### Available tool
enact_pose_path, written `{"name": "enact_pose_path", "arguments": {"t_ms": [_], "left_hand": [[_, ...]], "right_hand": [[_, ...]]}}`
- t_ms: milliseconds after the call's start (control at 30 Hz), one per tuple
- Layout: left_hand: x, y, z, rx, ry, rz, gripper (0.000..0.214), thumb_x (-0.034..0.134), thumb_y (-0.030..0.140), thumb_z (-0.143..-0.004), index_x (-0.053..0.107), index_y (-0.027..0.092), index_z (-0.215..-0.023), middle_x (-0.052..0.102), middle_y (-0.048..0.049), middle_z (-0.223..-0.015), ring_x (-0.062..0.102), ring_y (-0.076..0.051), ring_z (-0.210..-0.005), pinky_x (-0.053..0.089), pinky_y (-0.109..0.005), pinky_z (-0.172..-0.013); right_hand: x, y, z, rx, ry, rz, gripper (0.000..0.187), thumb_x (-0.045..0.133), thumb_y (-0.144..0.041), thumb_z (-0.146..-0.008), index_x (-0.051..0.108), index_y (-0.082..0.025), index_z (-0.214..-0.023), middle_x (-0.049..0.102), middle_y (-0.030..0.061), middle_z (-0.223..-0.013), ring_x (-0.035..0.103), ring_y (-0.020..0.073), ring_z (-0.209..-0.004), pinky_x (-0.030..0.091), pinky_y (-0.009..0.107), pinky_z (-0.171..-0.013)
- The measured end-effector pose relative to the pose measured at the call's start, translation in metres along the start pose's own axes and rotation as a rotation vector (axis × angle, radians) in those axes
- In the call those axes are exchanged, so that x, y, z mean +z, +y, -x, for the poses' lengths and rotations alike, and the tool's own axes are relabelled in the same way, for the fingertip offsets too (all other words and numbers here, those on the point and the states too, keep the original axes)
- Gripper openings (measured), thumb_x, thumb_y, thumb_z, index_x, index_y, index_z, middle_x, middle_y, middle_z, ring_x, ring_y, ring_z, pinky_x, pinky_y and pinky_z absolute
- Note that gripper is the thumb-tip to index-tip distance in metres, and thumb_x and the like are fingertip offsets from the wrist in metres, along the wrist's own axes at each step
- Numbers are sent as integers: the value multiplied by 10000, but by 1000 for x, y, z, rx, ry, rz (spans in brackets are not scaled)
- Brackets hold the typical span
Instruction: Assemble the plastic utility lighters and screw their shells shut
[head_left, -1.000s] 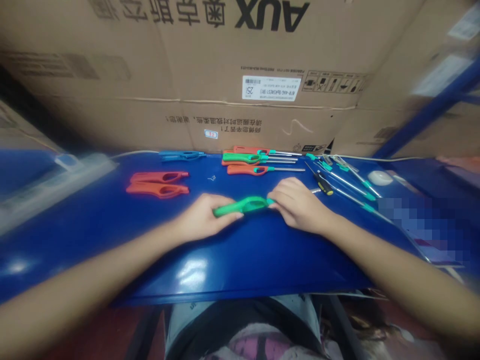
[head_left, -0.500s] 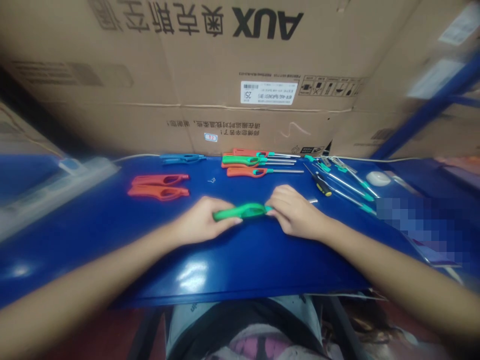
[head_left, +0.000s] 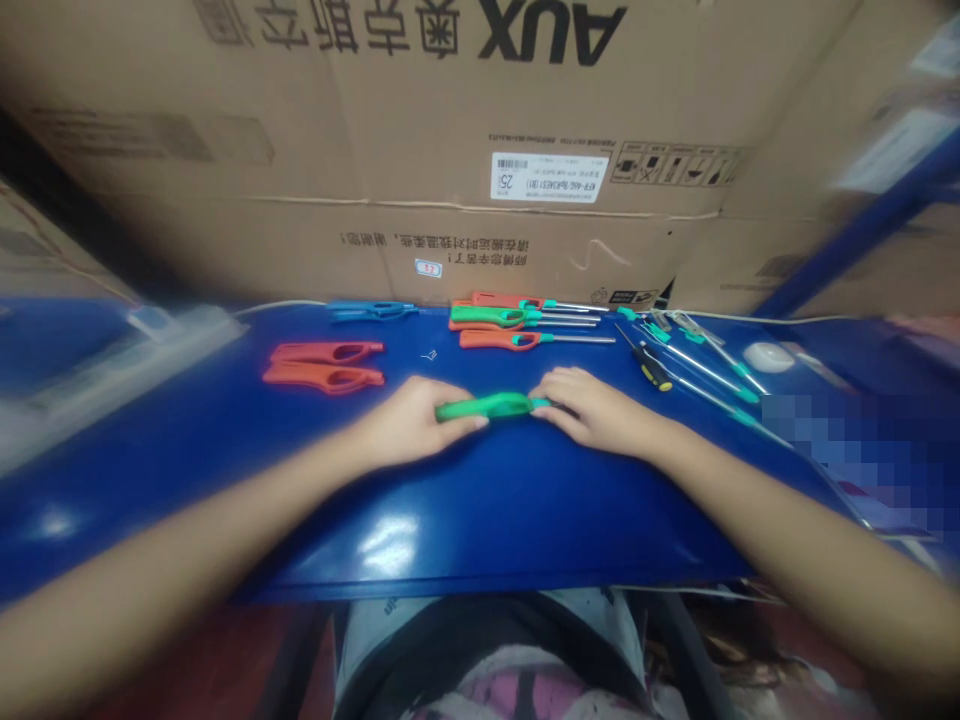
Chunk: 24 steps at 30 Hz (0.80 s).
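Observation:
Above the blue table, both hands hold a green long-reach lighter (head_left: 495,405) level between them. My left hand (head_left: 411,418) is closed on its handle end, thumb along the near side. At the other end, my right hand (head_left: 592,408) pinches the teal collar; its fingers hide most of the metal tube. Behind them lies a group of lighters with tubes: an orange lighter (head_left: 499,340) in front, a green lighter (head_left: 487,317) behind it. Two red-orange lighter bodies (head_left: 322,376) without tubes lie left of my left hand.
Blue lighter bodies (head_left: 371,311) lie at the back left. On the right are a black-and-yellow screwdriver (head_left: 651,368), several metal tubes with teal ends (head_left: 709,365) and a white round object (head_left: 767,357). A large cardboard box (head_left: 420,120) stands behind the table (head_left: 480,530).
The view has shifted slightly. The green lighter has turned a little in my hands, and my right fingers now wrap nearer its teal collar. Nothing has been let go.

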<state>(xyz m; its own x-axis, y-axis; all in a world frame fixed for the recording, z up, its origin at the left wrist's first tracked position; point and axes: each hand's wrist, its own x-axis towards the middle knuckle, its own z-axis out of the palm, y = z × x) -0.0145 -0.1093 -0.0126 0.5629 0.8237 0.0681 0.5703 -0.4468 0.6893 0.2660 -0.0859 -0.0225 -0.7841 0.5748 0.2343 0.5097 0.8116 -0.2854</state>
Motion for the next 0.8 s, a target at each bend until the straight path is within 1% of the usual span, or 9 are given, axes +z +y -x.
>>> {"name": "enact_pose_path", "arguments": {"t_ms": [133, 233, 300, 367, 467, 533, 633, 800], "left_hand": [[-2, 4, 0, -119, -29, 145, 445, 644, 544, -871, 698, 124, -734, 558, 22, -601, 432, -90, -539, 308, -205, -501], [-3, 6, 0, -179, -63, 254, 472, 661, 552, -860, 675, 120, -671, 558, 14, -552, 432, -80, -497, 323, -197, -480], [-3, 7, 0, -216, -68, 325, 468, 681, 549, -849, 683, 118, -669, 550, 13, -529, 405, -66, -459, 303, -189, -446], [-1, 7, 0, -278, -71, 417, 443, 708, 546, -830, 726, 113, -736, 545, 15, -524, 370, -52, -416, 254, -182, -400], [2, 9, 1, -408, -88, 619, 442, 759, 534, -783, 768, 97, -845, 521, 22, -523, 314, -30, -371, 165, -175, -355], [3, 11, 3, -471, -111, 752, 458, 790, 527, -751, 775, 81, -853, 492, 30, -511, 273, -16, -356, 115, -172, -344], [3, 15, 4, -495, -129, 835, 456, 822, 511, -721, 776, 69, -827, 477, 31, -498, 256, -6, -347, 89, -168, -335], [2, 18, 6, -449, -69, 785, 408, 832, 477, -723, 766, 81, -797, 511, 17, -500, 302, -15, -350, 124, -158, -326]], "right_hand": [[-9, -4, 3, 5, -61, 0, 262, 481, -344, -1036, 675, -168, -1037, 686, 88, -944, 625, 220, -897, 458, 371, -852], [-12, -7, 5, -9, -65, -32, 254, 492, -329, -1031, 685, -164, -1027, 679, 77, -908, 628, 204, -852, 475, 327, -794], [-11, -7, 6, -21, -36, -40, 260, 484, -315, -1034, 691, -157, -1033, 680, 79, -903, 633, 198, -835, 487, 311, -768], [-9, -7, 7, -56, 23, -22, 267, 476, -299, -1036, 695, -147, -1038, 687, 88, -897, 636, 196, -823, 498, 309, -761], [-6, -7, 8, -143, 121, 30, 271, 463, -264, -1037, 695, -126, -1015, 690, 102, -861, 619, 197, -789, 506, 318, -744], [-3, -8, 8, -187, 161, 54, 263, 458, -238, -1034, 691, -119, -1000, 683, 105, -833, 599, 196, -769, 506, 320, -723], [0, -11, 7, -216, 204, 55, 244, 458, -211, -1027, 681, -124, -981, 651, 90, -779, 558, 186, -728, 499, 313, -683], [2, -16, 7, -236, 304, 48, 192, 484, -165, -1006, 671, -125, -980, 625, 78, -755, 532, 183, -712, 504, 310, -666]]}}
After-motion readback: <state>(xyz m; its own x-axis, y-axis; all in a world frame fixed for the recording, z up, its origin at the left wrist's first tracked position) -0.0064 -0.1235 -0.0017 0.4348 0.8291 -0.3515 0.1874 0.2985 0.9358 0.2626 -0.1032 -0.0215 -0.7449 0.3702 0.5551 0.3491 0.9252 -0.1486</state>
